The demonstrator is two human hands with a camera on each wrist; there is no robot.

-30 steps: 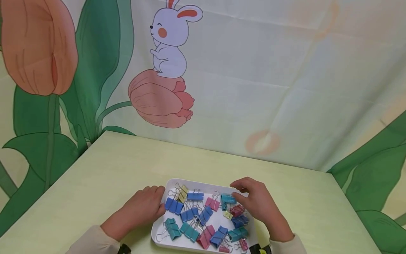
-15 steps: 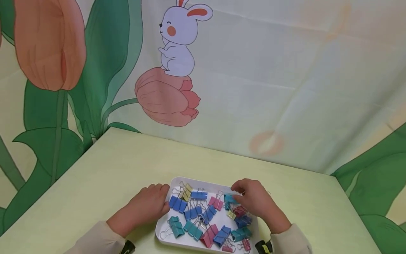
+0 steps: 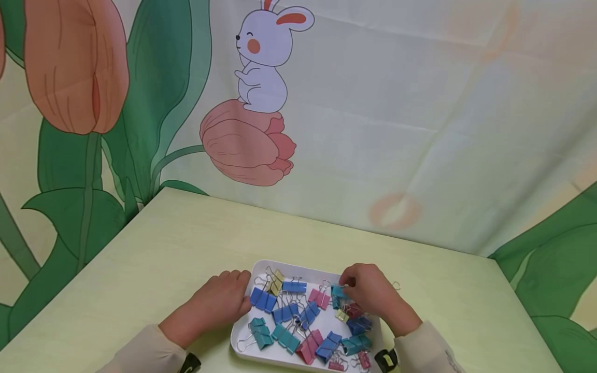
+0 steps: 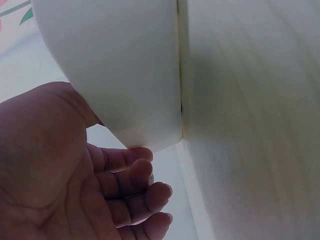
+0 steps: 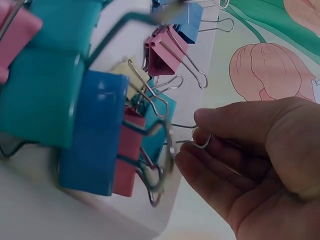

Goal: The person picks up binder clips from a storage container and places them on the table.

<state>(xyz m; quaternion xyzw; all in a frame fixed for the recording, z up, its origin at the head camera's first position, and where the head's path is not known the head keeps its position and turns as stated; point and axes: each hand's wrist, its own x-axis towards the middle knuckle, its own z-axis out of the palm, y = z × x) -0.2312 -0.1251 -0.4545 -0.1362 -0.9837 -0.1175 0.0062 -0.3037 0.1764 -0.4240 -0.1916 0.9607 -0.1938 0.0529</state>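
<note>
A white tray (image 3: 239, 339) holds several binder clips in blue, teal, pink and yellow. My left hand (image 3: 219, 300) grips the tray at its left edge; in the left wrist view its fingertips (image 4: 142, 155) lie against the outer wall (image 4: 125, 100). At the tray's far right corner, my right hand (image 3: 373, 290) pinches the wire handle of a teal binder clip (image 5: 162, 115) between thumb and fingers. The clip's body still lies among its neighbours, beside a red clip (image 5: 131, 150) and a yellow clip (image 5: 130, 75). In the head view the right hand hides part of it.
Nearer the front right of the tray lie a blue clip (image 3: 359, 325) and another teal clip (image 3: 356, 344). A thin wire loop (image 3: 396, 285) shows just beyond the right hand. A printed cloth (image 3: 354, 129) hangs behind the pale yellow table (image 3: 224, 228).
The right hand's fingers have closed down onto the teal clip's handle. The left hand keeps its place at the tray's edge. The whole view has shifted slightly.
</note>
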